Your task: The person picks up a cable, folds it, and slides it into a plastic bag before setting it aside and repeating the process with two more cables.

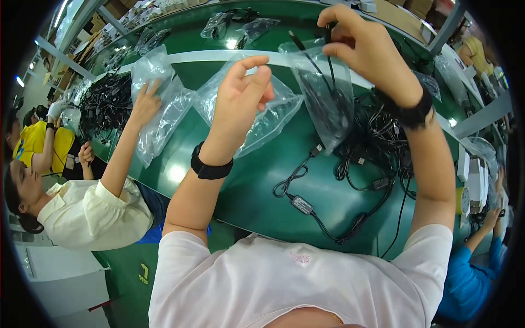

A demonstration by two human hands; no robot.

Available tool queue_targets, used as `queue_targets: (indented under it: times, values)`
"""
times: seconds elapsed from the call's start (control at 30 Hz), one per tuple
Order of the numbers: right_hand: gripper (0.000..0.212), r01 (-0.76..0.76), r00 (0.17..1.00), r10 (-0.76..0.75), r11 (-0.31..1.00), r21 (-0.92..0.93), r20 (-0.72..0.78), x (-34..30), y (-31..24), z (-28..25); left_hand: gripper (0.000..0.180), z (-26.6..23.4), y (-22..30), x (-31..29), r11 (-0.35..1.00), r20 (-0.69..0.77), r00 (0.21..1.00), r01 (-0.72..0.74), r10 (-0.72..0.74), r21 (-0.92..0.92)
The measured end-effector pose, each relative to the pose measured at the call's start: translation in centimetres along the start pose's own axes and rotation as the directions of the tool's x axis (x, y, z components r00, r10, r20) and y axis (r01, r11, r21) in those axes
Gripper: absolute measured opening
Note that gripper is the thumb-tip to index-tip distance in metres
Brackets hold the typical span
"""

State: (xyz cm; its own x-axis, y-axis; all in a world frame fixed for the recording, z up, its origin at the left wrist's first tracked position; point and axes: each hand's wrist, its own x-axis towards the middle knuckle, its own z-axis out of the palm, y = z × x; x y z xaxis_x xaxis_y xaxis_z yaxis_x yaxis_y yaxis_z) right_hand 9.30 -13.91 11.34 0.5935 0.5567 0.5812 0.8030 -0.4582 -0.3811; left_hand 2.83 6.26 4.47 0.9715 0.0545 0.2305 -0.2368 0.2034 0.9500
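Note:
My right hand (pixel 358 52) is raised at the far side of the table, its thumb and fingers closed on the black plug end of a cable (pixel 328 34). Below it, a clear plastic bag (pixel 320 82) has black cable inside, and a second black plug (pixel 297 40) pokes out of the top. My left hand (pixel 243 95) hovers over another clear bag (pixel 273 126), fingers loosely curled and apart, with nothing visible in them. To the right lies a tangled pile of black cables (pixel 383 131). One USB cable (pixel 302 204) with an inline box stretches across the green table (pixel 251 197) nearer me.
On my left, a co-worker's hand (pixel 146 104) rests on clear plastic bags (pixel 158 131), beside a heap of black cables (pixel 106 104). Bagged cables (pixel 240 24) lie beyond a pale raised strip (pixel 202 56). Metal posts (pixel 484 116) stand at the right. Other people work on both sides.

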Motion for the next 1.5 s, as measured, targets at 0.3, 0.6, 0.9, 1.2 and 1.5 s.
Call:
queue_targets:
  times: [0.3, 0.6, 0.9, 1.2, 1.5]
  values:
    - [0.019, 0.188, 0.955, -0.256, 0.915, -0.357, -0.152, 9.4, 14.0, 6.4, 0.006, -7.2, -5.3, 0.7, 0.497, 0.087, 0.813, -0.432, 0.575, 0.753]
    - [0.029, -0.288, 0.947, 0.319, 0.808, -0.515, -0.029, 5.6, 24.7, 14.6, 0.010, -7.3, -3.5, 0.6, 0.299, 0.294, 0.688, -0.605, 0.663, 0.738]
    - [0.024, -0.455, 0.808, 0.590, 0.614, -0.645, -0.008, 8.1, 28.2, 12.6, 0.011, -7.3, -3.8, 0.6, 0.265, 0.303, 0.686, -0.592, 0.662, 0.761]
    - [0.021, -0.415, 0.909, 0.403, 0.897, 0.151, 0.102, 11.2, 12.2, -7.2, 0.029, -6.5, -3.4, -0.7, 0.520, 0.119, 0.822, -0.457, 0.557, 0.721]
    - [0.032, -0.381, 0.910, 0.380, 0.604, 0.700, 0.167, 3.8, -4.1, 0.4, 0.069, -8.2, -3.2, -0.3, 0.996, 0.022, 0.999, -0.044, 0.043, 0.073]
